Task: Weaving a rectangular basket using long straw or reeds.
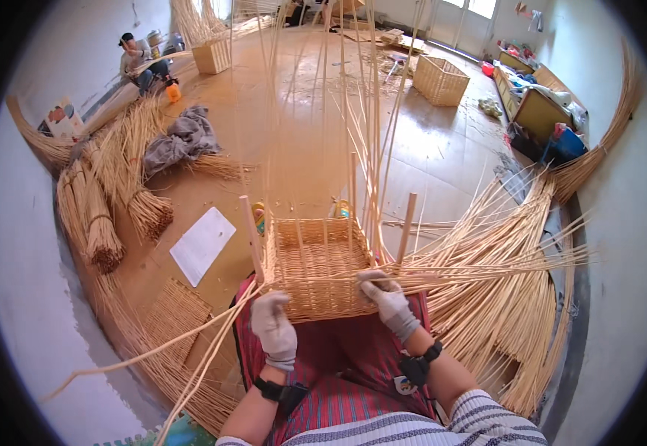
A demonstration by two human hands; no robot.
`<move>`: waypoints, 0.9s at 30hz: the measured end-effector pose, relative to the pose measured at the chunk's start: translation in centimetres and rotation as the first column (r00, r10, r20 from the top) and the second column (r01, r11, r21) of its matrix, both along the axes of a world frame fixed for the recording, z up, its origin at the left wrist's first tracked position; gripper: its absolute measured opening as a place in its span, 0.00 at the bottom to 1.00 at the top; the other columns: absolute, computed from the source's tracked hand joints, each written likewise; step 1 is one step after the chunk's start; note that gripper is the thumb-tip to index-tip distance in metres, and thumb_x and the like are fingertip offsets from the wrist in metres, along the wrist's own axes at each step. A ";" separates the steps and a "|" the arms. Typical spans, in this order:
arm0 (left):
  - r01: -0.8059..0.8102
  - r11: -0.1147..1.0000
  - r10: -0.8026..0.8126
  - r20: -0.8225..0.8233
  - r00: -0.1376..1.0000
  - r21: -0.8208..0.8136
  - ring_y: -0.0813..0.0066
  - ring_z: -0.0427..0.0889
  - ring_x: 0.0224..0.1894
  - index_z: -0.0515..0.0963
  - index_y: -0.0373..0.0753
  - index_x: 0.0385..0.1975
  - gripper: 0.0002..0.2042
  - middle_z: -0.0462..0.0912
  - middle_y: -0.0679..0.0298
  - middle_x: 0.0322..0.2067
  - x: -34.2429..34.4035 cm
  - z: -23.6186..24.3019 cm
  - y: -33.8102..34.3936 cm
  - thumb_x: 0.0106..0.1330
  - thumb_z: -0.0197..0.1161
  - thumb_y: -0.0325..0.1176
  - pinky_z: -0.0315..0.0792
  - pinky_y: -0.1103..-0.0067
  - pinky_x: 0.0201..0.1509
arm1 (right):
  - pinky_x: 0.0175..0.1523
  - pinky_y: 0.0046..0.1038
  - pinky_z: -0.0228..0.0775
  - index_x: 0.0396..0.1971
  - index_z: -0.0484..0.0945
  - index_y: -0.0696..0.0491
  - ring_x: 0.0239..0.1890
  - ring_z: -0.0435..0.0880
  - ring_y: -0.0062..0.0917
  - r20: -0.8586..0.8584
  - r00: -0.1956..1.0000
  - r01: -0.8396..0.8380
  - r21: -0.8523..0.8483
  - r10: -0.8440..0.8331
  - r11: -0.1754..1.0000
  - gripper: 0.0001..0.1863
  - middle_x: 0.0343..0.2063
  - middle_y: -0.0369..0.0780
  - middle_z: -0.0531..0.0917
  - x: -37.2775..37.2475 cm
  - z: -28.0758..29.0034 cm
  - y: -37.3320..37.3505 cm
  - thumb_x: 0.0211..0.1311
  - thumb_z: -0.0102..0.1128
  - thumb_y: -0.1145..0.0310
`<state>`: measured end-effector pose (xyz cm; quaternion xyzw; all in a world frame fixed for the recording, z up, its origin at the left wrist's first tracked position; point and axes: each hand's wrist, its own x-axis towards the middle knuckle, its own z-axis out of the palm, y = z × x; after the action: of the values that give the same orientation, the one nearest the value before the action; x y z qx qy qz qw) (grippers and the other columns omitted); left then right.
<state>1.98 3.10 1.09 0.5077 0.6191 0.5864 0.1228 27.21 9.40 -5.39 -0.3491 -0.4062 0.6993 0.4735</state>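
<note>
The wicker basket [320,297] rests just ahead over our lap [346,346], its near wall running from our left hand [274,327] to our right hand [387,299]. The right grip closes on pale strands [431,282]; whether the left clamps, we cannot tell.

Rectangular wicker basket [316,299], pale tan, unfinished, open side up over lap [338,349]; long loose strands [431,282] trail past both front corners.

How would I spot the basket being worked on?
Find the red striped cloth in the lower middle. Over it is a pale woven basket, flanked by two thick wooden rods. Unlike the farther baskets, it sits between the gloved left hand and right hand.
</note>
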 end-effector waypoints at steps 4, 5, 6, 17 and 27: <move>0.322 0.639 -0.429 0.023 0.903 -0.699 0.61 0.88 0.43 0.79 0.41 0.52 0.11 0.87 0.51 0.39 -0.8 1.9 5.5 0.76 0.57 0.37 0.80 0.69 0.50 | 0.62 0.32 0.81 0.58 0.78 0.54 0.52 0.86 0.25 0.184 0.970 0.187 -0.162 -0.156 0.969 0.14 0.48 0.38 0.87 -2.9 2.9 -1.3 0.80 0.55 0.67; 0.323 0.566 -0.458 0.036 0.888 -0.758 0.59 0.88 0.42 0.80 0.42 0.52 0.13 0.87 0.50 0.38 -1.0 1.5 6.5 0.76 0.56 0.40 0.80 0.67 0.49 | 0.62 0.31 0.80 0.57 0.78 0.54 0.53 0.86 0.23 0.362 0.916 0.245 -0.163 -0.173 0.956 0.13 0.50 0.39 0.86 -4.2 4.2 -0.8 0.79 0.55 0.68; 0.335 0.546 -0.473 0.048 0.880 -0.768 0.57 0.88 0.42 0.80 0.42 0.52 0.14 0.87 0.49 0.38 -1.1 0.9 7.1 0.77 0.56 0.42 0.79 0.65 0.47 | 0.60 0.31 0.81 0.62 0.76 0.54 0.55 0.86 0.24 0.479 0.852 0.212 0.050 -0.209 0.976 0.17 0.51 0.41 0.86 -5.5 5.9 0.5 0.78 0.56 0.72; 0.223 0.700 -0.219 0.093 0.971 -0.679 0.60 0.86 0.32 0.79 0.41 0.49 0.16 0.86 0.56 0.35 0.6 0.8 5.7 0.75 0.63 0.46 0.78 0.65 0.39 | 0.37 0.22 0.77 0.69 0.62 0.48 0.35 0.86 0.20 0.148 0.884 0.348 0.425 -0.444 0.835 0.25 0.36 0.39 0.89 -1.9 3.6 2.1 0.76 0.54 0.75; 0.328 0.762 -0.437 -0.069 0.897 -0.558 0.43 0.83 0.51 0.77 0.40 0.57 0.17 0.86 0.45 0.45 8.5 -0.6 8.8 0.77 0.56 0.43 0.77 0.58 0.52 | 0.46 0.26 0.79 0.54 0.80 0.55 0.46 0.88 0.26 0.398 0.658 0.219 0.711 -0.639 0.668 0.13 0.52 0.43 0.86 -0.6 10.4 4.7 0.73 0.56 0.79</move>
<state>10.43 11.86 0.44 0.6241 0.6488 0.3006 0.3149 26.60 14.14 5.01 -0.4775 -0.6375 0.2323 0.5583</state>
